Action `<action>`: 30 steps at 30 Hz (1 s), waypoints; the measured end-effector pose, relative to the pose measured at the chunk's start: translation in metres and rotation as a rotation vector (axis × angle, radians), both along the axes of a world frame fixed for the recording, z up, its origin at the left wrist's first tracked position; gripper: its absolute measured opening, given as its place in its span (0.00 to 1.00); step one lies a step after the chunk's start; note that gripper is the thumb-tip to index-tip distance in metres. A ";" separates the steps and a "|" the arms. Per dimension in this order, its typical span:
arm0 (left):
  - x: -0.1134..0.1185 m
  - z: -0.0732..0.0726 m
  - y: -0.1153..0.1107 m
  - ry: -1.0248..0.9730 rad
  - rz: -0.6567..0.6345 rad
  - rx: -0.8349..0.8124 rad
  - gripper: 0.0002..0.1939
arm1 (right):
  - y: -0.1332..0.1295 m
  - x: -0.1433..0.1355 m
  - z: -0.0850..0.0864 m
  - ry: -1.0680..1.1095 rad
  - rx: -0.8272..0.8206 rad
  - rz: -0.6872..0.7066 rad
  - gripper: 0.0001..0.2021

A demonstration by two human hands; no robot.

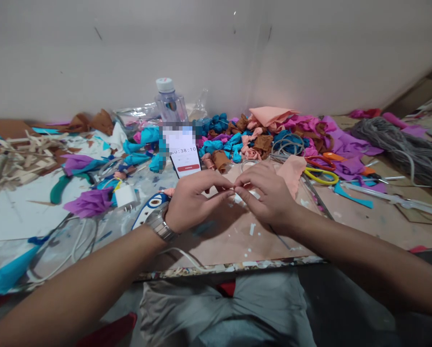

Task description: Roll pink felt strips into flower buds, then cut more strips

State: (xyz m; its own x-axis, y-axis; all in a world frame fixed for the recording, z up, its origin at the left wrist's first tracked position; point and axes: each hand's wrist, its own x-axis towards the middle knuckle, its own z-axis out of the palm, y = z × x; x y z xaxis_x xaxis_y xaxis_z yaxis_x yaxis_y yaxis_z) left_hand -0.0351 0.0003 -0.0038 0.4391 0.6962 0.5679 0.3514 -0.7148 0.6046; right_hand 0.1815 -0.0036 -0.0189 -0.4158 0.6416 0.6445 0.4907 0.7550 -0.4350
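Note:
My left hand (pixel 196 198), with a metal watch at its wrist, is pinched closed, its fingertips meeting those of my right hand (pixel 268 193) above the table. The right hand is pinched too. Whatever lies between the fingertips is too small to make out. Just beyond the right hand, partly covered by it, is a peach piece of crepe paper (pixel 294 173). A phone (pixel 185 153) showing a timer stands behind the left hand. Beside the watch lies a blue and white tool (pixel 151 207), partly hidden by the wrist.
Crumpled coloured paper (pixel 255 140) lines the wall, near a bottle (pixel 171 103). Yellow-handled scissors (pixel 321 176) and grey yarn (pixel 392 144) lie right. On the left are wooden sticks (pixel 31 156), green-handled pliers (pixel 59 189), a white charger (pixel 125 196) and purple paper flowers (pixel 89 202).

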 end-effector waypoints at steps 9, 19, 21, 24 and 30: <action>0.001 -0.001 0.001 -0.057 -0.005 -0.029 0.06 | 0.001 -0.002 0.000 0.064 -0.016 0.003 0.05; 0.001 -0.003 0.001 -0.061 -0.025 -0.004 0.06 | 0.000 -0.001 0.003 0.063 0.009 0.002 0.05; 0.001 -0.003 0.000 -0.066 -0.035 0.022 0.06 | 0.000 -0.001 0.002 0.063 0.011 0.006 0.04; 0.002 -0.002 -0.001 -0.077 -0.053 0.074 0.05 | 0.000 0.000 0.002 0.058 0.004 0.019 0.04; 0.001 -0.003 -0.002 -0.086 -0.056 0.147 0.05 | -0.001 0.000 0.003 0.080 -0.025 0.078 0.05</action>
